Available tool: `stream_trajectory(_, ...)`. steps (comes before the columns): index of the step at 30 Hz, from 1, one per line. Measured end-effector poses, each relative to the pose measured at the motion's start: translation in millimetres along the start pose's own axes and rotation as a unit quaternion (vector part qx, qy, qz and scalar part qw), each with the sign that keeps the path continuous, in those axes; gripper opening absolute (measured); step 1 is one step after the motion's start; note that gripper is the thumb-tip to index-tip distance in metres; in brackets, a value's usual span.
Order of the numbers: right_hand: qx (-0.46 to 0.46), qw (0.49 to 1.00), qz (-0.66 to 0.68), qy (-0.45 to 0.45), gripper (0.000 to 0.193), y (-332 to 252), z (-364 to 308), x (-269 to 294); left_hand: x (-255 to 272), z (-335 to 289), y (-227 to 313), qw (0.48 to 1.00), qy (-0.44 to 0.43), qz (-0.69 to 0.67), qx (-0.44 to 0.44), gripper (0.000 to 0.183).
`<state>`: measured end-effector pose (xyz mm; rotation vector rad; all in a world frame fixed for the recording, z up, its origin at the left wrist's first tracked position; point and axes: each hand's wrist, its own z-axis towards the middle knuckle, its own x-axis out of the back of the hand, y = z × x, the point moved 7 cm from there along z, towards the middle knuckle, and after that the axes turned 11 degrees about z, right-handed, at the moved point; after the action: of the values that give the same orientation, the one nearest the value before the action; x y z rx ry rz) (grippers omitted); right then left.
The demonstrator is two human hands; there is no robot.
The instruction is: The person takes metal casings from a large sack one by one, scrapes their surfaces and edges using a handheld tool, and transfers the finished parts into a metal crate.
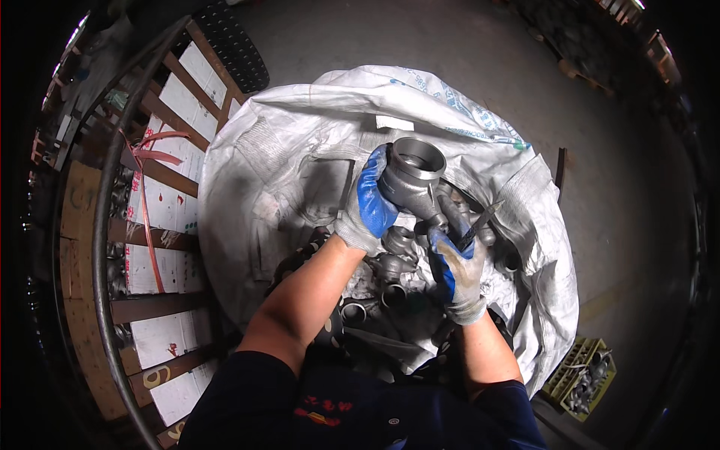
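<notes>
My left hand, in a blue-coated work glove, is closed round the side of a grey cast-metal pipe fitting. The fitting's wide round mouth faces up, and its narrower end points down toward my right hand. My right hand, gloved in the same way, grips a dark, slim, pointed tool whose tip slants up and to the right; its exact kind is not clear. The right fingertips are close to the fitting's lower end, and I cannot tell whether they touch. Below both hands, several similar fittings lie inside a large white woven sack.
To the left stands a metal-barred crate with white boxes behind its slats and red straps tied on. A yellow basket of metal parts sits at the lower right. Grey concrete floor surrounds the sack.
</notes>
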<state>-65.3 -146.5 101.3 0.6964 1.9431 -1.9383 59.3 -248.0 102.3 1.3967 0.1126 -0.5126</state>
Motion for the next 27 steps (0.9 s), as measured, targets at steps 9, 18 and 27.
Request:
stream_trajectory(9, 0.029, 0.993, -0.089, 0.067, 0.041, -20.0, -0.1, 6.4, 8.6, 8.3, -34.6, 0.967, 0.067, -0.202, 0.138, 0.032)
stream_trajectory(18, -0.055, 0.992, 0.094, 0.061, 0.038, -10.4, 3.6, 17.7, 8.7, 11.1, -1.8, 0.989, 0.068, -0.102, 0.082, 0.018)
stream_trajectory(27, -0.081, 0.996, -0.020, 0.024, 0.038, 0.2, 1.8, 31.1, 9.4, 16.5, 1.1, 0.986, 0.051, -0.132, 0.090, 0.018)
